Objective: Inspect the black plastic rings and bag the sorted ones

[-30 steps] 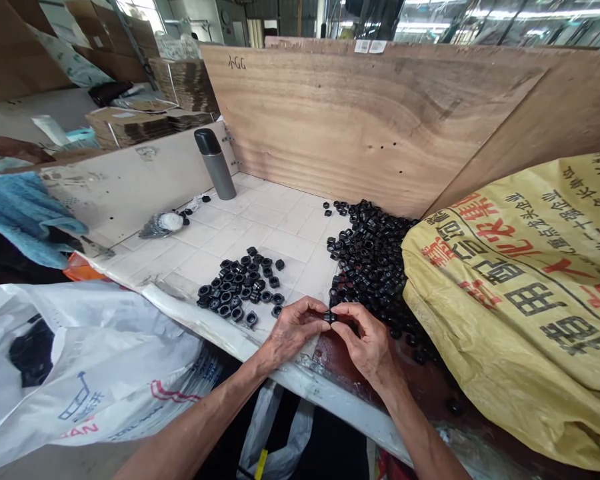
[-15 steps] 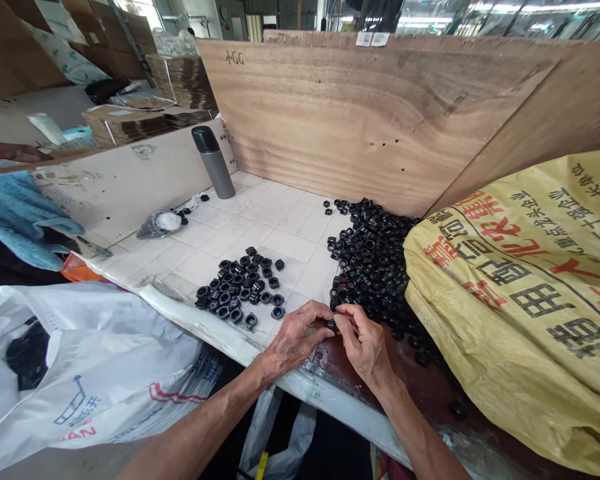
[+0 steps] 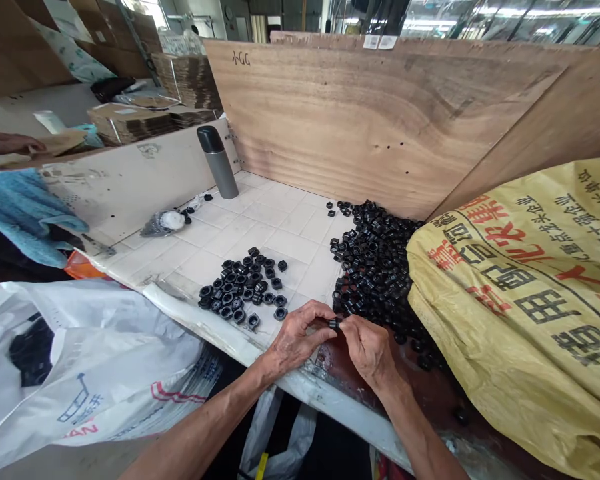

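Near the table's front edge, my left hand (image 3: 304, 333) pinches a small black plastic nut (image 3: 335, 324) between thumb and forefinger. My right hand (image 3: 369, 345) is closed against the nut's right side, its fingertips touching it; whether they hold another small piece is hidden. To the left of my hands lies a small group of black nuts (image 3: 244, 283), several with their round openings facing up. Just beyond my right hand spreads a much larger heap of the same black nuts (image 3: 375, 260).
A yellow woven sack (image 3: 510, 307) borders the heap on the right. Wooden boards (image 3: 360, 120) wall the table's back. A grey flask (image 3: 221, 170) and a small plastic bag (image 3: 161, 223) stand at the left. A white bag (image 3: 130, 373) hangs in front; another person's hand (image 3: 10, 143) shows far left.
My right hand's fingers have curled in more and turned at the nut, which now shows more plainly between my hands. My left hand has kept its place. The view has shifted slightly.
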`<state>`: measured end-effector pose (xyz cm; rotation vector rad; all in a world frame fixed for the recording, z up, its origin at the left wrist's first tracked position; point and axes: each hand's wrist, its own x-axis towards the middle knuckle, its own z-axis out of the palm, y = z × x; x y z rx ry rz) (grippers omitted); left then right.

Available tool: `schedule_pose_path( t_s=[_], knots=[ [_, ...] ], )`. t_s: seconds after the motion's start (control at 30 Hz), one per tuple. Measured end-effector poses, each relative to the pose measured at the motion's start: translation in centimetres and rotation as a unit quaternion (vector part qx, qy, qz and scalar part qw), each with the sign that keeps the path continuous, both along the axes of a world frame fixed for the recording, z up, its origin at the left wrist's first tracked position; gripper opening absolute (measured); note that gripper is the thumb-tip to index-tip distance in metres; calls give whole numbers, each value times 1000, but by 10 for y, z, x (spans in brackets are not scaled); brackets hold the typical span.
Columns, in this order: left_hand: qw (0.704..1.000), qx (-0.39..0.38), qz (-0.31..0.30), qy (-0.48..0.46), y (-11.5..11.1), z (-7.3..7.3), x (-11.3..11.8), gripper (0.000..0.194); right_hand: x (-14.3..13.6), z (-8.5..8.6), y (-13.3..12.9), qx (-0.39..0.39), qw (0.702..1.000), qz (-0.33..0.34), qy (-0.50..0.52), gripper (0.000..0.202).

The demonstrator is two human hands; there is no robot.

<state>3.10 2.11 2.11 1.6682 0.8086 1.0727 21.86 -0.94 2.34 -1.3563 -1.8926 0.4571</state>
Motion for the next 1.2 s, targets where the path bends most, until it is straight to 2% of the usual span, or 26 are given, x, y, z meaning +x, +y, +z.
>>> schedule_pose_path(
  t_s=[0.1,0.27,0.43,0.53,0.6,0.7,0.73,0.87,0.97,1.1,1.2],
  knots=[
    [1000,-23,-4,-21,0,-1,0,19,-1,4,-2,7,999,11,33,23],
    [999,-25,8,-28,1,-3,0,20,-3,3,-3,10,997,52,55,30],
    [1000,4,10,-9,2,-1,1,17,-5,-2,1,17,999,19,43,21],
    [1000,11,8,2,1,0,1,16,-4,-2,0,17,999,9,26,27],
    [1000,3,4,-2,1,-1,1,17,-4,0,-2,14,999,6,29,21],
    [999,-30,0,-35,0,-2,2,19,-3,5,-5,16,998,19,50,40],
    [998,-40,2,-47,0,-3,2,19,-4,6,-5,21,998,27,57,41],
    [998,-46,6,-48,0,-3,2,20,-4,7,-3,38,998,17,55,18],
    [999,-35,3,-32,0,-3,1,19,-4,6,-3,35,999,-5,41,27],
    [998,-45,1,-45,0,-1,1,21,-4,8,-5,15,998,-9,60,17],
    [998,-44,8,-47,0,-1,1,21,-4,12,-7,2,998,-10,59,26]
  ],
)
